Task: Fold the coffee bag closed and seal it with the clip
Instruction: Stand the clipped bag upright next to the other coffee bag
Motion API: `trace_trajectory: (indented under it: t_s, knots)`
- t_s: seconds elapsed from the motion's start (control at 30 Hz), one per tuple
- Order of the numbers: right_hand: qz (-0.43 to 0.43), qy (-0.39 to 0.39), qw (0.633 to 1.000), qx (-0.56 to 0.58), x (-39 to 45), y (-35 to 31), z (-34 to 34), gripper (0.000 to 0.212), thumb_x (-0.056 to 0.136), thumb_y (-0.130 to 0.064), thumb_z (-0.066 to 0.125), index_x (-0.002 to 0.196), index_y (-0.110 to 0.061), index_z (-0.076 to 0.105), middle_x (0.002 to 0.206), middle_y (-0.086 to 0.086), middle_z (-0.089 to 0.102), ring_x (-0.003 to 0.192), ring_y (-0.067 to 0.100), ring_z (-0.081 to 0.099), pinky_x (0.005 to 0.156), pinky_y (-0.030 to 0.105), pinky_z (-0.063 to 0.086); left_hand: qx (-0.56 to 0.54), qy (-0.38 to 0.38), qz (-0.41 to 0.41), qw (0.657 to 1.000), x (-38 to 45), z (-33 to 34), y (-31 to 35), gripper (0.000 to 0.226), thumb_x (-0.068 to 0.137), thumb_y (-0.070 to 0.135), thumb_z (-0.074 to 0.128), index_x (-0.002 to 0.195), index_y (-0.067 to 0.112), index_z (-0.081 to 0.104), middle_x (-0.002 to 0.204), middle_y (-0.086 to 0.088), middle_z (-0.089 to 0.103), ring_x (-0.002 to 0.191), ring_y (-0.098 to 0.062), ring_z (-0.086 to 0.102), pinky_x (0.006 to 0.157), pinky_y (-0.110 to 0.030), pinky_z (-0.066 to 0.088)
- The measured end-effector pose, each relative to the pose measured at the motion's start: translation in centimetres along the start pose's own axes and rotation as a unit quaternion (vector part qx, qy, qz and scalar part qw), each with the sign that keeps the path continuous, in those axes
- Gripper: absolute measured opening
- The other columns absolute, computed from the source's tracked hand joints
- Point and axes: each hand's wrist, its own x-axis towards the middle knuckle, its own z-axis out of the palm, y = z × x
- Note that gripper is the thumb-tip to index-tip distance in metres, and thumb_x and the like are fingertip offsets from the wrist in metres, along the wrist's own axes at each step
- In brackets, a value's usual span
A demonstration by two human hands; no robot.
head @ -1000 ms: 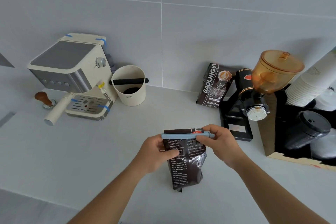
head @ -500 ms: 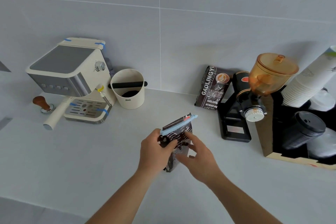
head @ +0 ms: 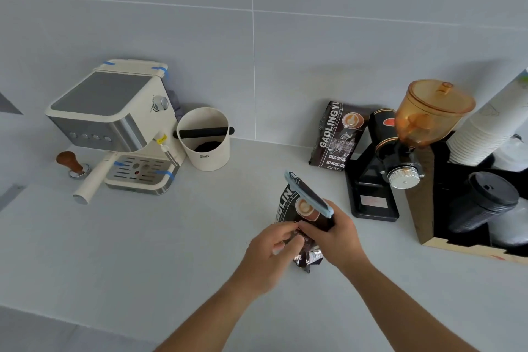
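The coffee bag [head: 297, 210] sits near the middle of the grey countertop [head: 143, 251], its front label facing the camera, with the light blue clip [head: 308, 194] clamped slantwise across its folded top. The right hand [head: 334, 237] grasps the bag's right side just under the clip; the left hand [head: 271, 254] pinches its lower front (fingertips of both nearly meet there). Behind stand a second coffee bag [head: 337, 137], a black grinder [head: 383, 174], a knock box [head: 204, 140] and an espresso machine [head: 114, 123].
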Motion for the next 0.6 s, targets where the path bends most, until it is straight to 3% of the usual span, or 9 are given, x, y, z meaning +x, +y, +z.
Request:
trace_trajectory:
  t_s: [0.1,0.17,0.23,0.3,0.43,0.6]
  knots:
    - [0.034,-0.02,0.999,0.036,0.7,0.0,-0.5,0.035,0.074,-0.004,0.079,0.095,-0.029,0.068,0.089,-0.007,0.077,0.087,0.012,0.073,0.073,0.026,0.059,0.051,0.037,-0.049,0.997,1.3,-1.5,-0.9,0.042,0.088,0.035,0.066,0.128,0.032,0.056,0.129,0.008,0.061,0.117,-0.006,0.058,0.091,-0.014,0.045]
    - [0.063,-0.039,0.995,0.061,0.7,0.3,-0.6,0.036,0.074,-0.002,0.079,0.095,-0.03,0.068,0.089,-0.007,0.078,0.088,0.013,0.073,0.07,0.025,0.059,0.05,0.044,-0.081,0.994,2.1,-2.8,-1.2,0.054,0.085,0.033,0.07,0.135,0.026,0.05,0.134,0.006,0.057,0.118,-0.008,0.056,0.096,-0.023,0.044]
    - [0.089,-0.055,0.99,0.095,0.9,0.5,-0.7,0.039,0.072,-0.003,0.08,0.103,-0.024,0.068,0.096,-0.001,0.078,0.094,0.02,0.073,0.077,0.037,0.06,0.024,0.025,-0.125,0.992,3.0,-4.0,-1.5,0.064,0.082,0.033,0.073,0.139,0.028,0.044,0.136,0.008,0.053,0.123,-0.01,0.052,0.103,-0.031,0.042]
    - [0.1,-0.086,0.982,0.133,1.1,0.3,-0.8,0.045,0.068,-0.006,0.081,0.11,-0.015,0.067,0.102,0.007,0.076,0.099,0.028,0.071,0.083,0.045,0.058,-0.003,-0.035,-0.158,0.987,3.8,-5.2,-1.8,0.068,0.077,0.035,0.077,0.138,0.032,0.046,0.135,0.011,0.054,0.126,-0.011,0.052,0.109,-0.037,0.04]
    - [0.105,-0.152,0.963,0.194,2.5,-1.1,-0.7,0.036,0.073,0.01,0.074,0.104,-0.008,0.069,0.102,0.014,0.076,0.096,0.029,0.071,0.078,0.039,0.058,-0.078,-0.12,-0.173,0.975,4.6,-6.7,-1.8,0.06,0.076,0.019,0.077,0.13,0.028,0.053,0.124,0.0,0.068,0.116,-0.018,0.063,0.105,-0.042,0.047]
    - [0.086,-0.182,0.954,0.221,5.0,-3.4,-0.3,0.046,0.066,0.007,0.078,0.109,-0.005,0.065,0.106,0.017,0.074,0.1,0.032,0.07,0.085,0.044,0.056,-0.138,-0.082,-0.148,0.976,6.0,-7.3,-1.6,0.054,0.071,0.014,0.079,0.122,0.017,0.059,0.119,-0.009,0.07,0.112,-0.029,0.065,0.098,-0.047,0.052]
